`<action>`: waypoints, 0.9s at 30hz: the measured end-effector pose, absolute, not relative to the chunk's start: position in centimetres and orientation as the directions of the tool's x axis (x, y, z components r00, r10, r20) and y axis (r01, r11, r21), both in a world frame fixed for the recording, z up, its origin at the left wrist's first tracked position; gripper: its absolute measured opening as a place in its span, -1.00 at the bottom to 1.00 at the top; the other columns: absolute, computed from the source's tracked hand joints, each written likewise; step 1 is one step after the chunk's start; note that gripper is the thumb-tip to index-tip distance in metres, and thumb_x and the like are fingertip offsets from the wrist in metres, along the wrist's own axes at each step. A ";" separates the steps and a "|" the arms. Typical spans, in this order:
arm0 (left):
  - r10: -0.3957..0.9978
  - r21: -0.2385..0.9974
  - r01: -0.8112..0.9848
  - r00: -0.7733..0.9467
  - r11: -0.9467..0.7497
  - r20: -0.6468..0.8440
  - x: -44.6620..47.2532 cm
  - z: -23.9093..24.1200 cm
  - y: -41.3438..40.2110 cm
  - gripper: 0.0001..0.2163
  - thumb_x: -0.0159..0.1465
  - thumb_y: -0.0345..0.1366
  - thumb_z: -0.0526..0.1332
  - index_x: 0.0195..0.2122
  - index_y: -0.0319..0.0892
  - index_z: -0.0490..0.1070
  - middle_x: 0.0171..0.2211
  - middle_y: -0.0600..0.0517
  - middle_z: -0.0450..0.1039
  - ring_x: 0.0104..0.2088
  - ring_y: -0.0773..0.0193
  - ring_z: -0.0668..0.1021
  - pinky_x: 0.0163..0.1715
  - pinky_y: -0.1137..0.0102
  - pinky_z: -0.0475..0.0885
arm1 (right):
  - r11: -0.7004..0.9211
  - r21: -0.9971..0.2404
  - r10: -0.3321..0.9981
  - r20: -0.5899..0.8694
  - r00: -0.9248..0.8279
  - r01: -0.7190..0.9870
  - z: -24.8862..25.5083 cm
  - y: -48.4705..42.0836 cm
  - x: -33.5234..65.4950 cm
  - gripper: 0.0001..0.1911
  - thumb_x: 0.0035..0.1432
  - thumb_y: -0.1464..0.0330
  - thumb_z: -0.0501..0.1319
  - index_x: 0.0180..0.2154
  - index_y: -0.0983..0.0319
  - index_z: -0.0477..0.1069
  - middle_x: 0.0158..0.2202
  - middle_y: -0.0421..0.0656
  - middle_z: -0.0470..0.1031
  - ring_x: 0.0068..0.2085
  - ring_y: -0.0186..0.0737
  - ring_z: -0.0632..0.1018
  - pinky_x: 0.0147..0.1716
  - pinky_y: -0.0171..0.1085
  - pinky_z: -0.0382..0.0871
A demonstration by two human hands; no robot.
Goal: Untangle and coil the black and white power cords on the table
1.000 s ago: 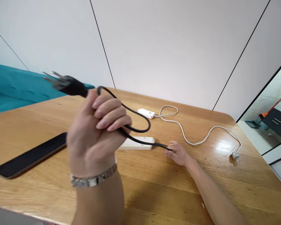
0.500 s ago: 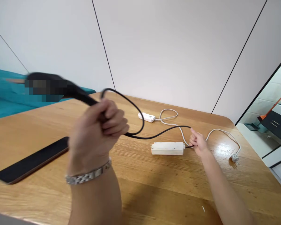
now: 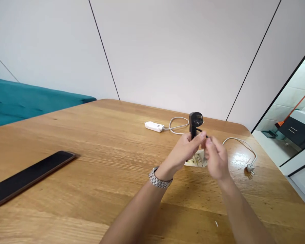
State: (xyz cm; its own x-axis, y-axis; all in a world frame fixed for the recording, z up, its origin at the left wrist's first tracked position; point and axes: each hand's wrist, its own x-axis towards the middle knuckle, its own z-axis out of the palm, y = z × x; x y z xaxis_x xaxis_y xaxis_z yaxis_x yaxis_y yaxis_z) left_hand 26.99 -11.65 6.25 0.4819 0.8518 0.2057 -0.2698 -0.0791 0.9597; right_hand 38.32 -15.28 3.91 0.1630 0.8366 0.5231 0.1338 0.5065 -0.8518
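Observation:
My left hand [image 3: 184, 149] is closed around the black cord just below a three-pin black plug [image 3: 195, 120], which stands up out of the fist with its pins facing right. Close against it, my right hand [image 3: 217, 157] pinches the black cord [image 3: 199, 129], fingers slightly blurred. Below and behind both hands, part of a white power strip [image 3: 197, 159] with a printed label shows; most of it is hidden. Farther back lies a second, smaller white power strip [image 3: 154, 126] with its white cord. That cord's end, a white plug [image 3: 250, 168], rests at the right.
A long flat black object [image 3: 27, 176] lies on the left of the wooden table [image 3: 91, 135]. Beyond the table are a teal sofa [image 3: 35, 101] and a white wall. An orange broom [image 3: 295, 108] leans beyond a doorway at right. A tiny white scrap [image 3: 216, 224] lies near the front.
My left hand has swung right with the plug, from the left side over to my right hand. The black cord loop has been gathered in, and the nearer power strip now shows its labelled face.

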 end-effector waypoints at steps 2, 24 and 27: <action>0.874 0.947 -0.310 0.433 -0.087 0.222 27.5 6.0 -11.7 -0.57 0.09 0.01 0.28 -0.62 -0.17 0.12 -0.71 0.21 -0.04 -0.71 0.54 0.04 -0.75 0.54 -0.11 | 0.556 -0.749 0.801 0.599 0.008 0.360 3.9 -16.0 37.8 -0.75 0.27 0.22 0.01 -0.41 0.19 0.26 -0.60 -0.30 0.20 -0.61 -0.39 0.23 -0.59 -0.35 0.10; 0.956 0.500 -0.819 0.285 0.282 -0.071 17.2 3.2 -5.5 -0.64 0.39 -0.28 -0.10 -0.59 -0.18 0.05 -0.75 0.26 -0.16 -0.82 0.53 -0.02 -0.84 0.60 -0.10 | 0.510 -0.388 0.858 0.289 -0.425 0.767 -3.4 -9.5 40.7 -0.46 -0.14 0.38 0.33 -0.04 0.18 0.33 -0.07 -0.11 0.44 -0.05 -0.11 0.39 -0.03 -0.14 0.21; 0.929 0.518 -0.772 0.334 0.368 -0.162 16.7 -0.1 -5.4 -0.66 0.39 -0.23 -0.08 -0.54 -0.19 0.11 -0.74 0.28 -0.20 -0.82 0.54 -0.02 -0.83 0.62 -0.10 | 0.528 -0.174 0.845 0.213 -0.491 0.832 -1.6 -11.6 41.5 -0.48 -0.12 0.39 0.31 -0.04 0.16 0.35 -0.07 -0.10 0.42 -0.03 -0.08 0.35 0.03 -0.09 0.12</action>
State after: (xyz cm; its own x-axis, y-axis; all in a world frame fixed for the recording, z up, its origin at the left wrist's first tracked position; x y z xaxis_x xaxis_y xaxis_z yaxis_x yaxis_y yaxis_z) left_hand 16.70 -5.37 -0.09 0.3336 0.9287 -0.1623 -0.7719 0.3679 0.5184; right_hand 41.47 -11.63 -1.62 -0.4911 0.8445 0.2135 0.8316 0.5275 -0.1738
